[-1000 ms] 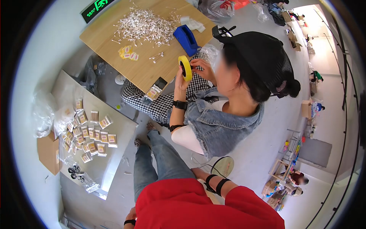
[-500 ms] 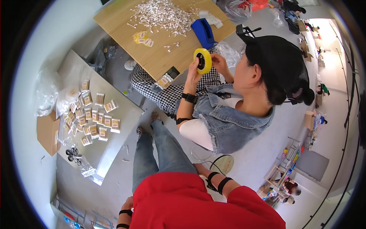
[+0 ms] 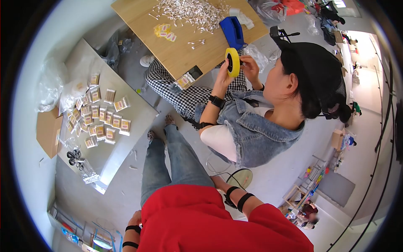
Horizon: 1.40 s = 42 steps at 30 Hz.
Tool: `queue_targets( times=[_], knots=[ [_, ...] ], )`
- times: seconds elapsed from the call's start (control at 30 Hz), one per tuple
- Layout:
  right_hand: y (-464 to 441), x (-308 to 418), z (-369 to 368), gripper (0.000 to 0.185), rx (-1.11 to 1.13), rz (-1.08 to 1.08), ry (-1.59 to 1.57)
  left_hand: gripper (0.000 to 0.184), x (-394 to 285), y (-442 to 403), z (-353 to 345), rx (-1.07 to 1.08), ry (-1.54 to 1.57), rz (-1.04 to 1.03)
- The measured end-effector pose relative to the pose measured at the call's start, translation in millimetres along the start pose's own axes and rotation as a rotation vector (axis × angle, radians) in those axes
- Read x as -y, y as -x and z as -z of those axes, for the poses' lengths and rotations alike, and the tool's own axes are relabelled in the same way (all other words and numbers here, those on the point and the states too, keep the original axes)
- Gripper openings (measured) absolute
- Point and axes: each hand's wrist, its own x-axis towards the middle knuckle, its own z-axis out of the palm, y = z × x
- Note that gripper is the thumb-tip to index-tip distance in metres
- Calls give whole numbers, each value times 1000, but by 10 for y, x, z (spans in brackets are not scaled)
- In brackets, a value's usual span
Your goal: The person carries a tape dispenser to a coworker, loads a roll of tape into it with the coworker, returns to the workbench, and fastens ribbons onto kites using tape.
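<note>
My left hand (image 3: 135, 219) hangs at my left side, against the red shirt (image 3: 189, 214); its fingers are mostly hidden. At my right hip, my right hand (image 3: 218, 183) is partly behind my body, with its fingers out of sight. Neither hand shows anything held. Black straps circle both my forearms. In front of me a seated person in a denim vest (image 3: 268, 134) holds a roll of yellow tape (image 3: 232, 62) in both hands. A blue tape dispenser (image 3: 233, 32) stands close by on the wooden table (image 3: 168, 56).
Cotton swabs (image 3: 191, 12) are heaped on the wooden table beside yellow labels (image 3: 164, 31). The left table (image 3: 136, 107) holds several swab packs (image 3: 100, 131), scissors (image 3: 75, 157) and plastic bags (image 3: 50, 88). A cardboard box (image 3: 49, 131) is at its edge. A round-seated stool (image 3: 240, 179) stands right of me.
The view has shifted slightly, so the left table sits further left and the seated person further right. That person's free hand has moved at the tape roll. My hands stay at my sides.
</note>
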Motion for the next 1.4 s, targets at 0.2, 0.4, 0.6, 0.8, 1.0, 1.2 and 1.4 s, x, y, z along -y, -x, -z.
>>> queue_targets(
  times=[0.2, 0.4, 0.6, 0.8, 1.0, 1.2, 1.4],
  knots=[
    [-6, -4, -5, 41, -10, 5, -2, 50, 2, 8, -25, -13, -1, -8],
    [-60, 71, -6, 37, -1, -58, 54, 49, -27, 74, 109, -44, -26, -16],
    [-143, 166, -45, 26, -65, -81, 9, 49, -121, 145, 389, -60, -105, -11],
    [-150, 239, -140, 23, -154, -59, -64, 49, -226, 100, 710, -56, -215, -15],
    [-155, 176, -331, 31, -223, -52, -194, 48, -307, 25, 925, -42, -299, -37],
    [-88, 172, -326, 27, -263, -28, -179, 48, -360, -19, 971, -33, -325, -59],
    [-178, 81, -279, 26, -269, 6, -142, 48, -364, -29, 914, -30, -310, -73]
  ],
)
